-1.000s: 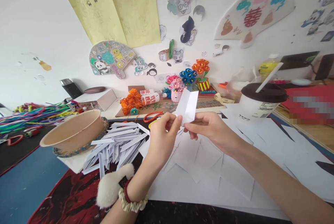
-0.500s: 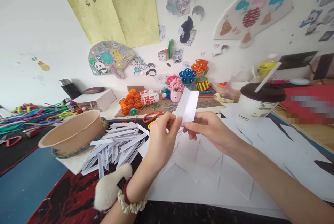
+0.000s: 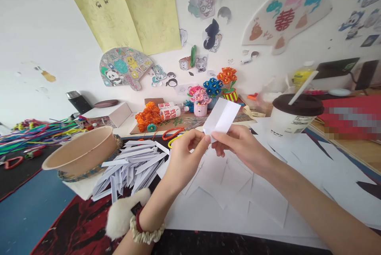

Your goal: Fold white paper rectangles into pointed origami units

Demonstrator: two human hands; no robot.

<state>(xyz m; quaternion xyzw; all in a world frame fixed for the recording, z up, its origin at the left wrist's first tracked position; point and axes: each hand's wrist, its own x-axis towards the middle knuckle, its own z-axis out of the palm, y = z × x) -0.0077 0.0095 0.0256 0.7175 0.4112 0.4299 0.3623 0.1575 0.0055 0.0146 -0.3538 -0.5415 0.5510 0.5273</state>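
A small white sheet of paper [image 3: 223, 115] with a lengthwise crease is held up in front of me, tilted to the right. My left hand [image 3: 190, 150] pinches its lower left corner between thumb and fingers. Thumb on top and fingers beneath, my right hand [image 3: 233, 140] grips the lower right edge. Below both hands lie loose white paper pieces [image 3: 226, 175] on larger white sheets [image 3: 202, 217]. To the left of my left hand, a pile of narrow folded paper strips [image 3: 131, 167] covers part of the table.
A beige bowl [image 3: 80, 150] stands left of the strips, and a white fluffy thing [image 3: 120, 215] lies by my left wrist. On the right is a lidded cup [image 3: 293, 116] with a straw. Orange-handled scissors [image 3: 172, 133] and flower crafts [image 3: 199, 102] are at the back.
The creased paper has tilted to the right and shows more of its face. Both hands keep their hold, with the right hand shifted slightly.
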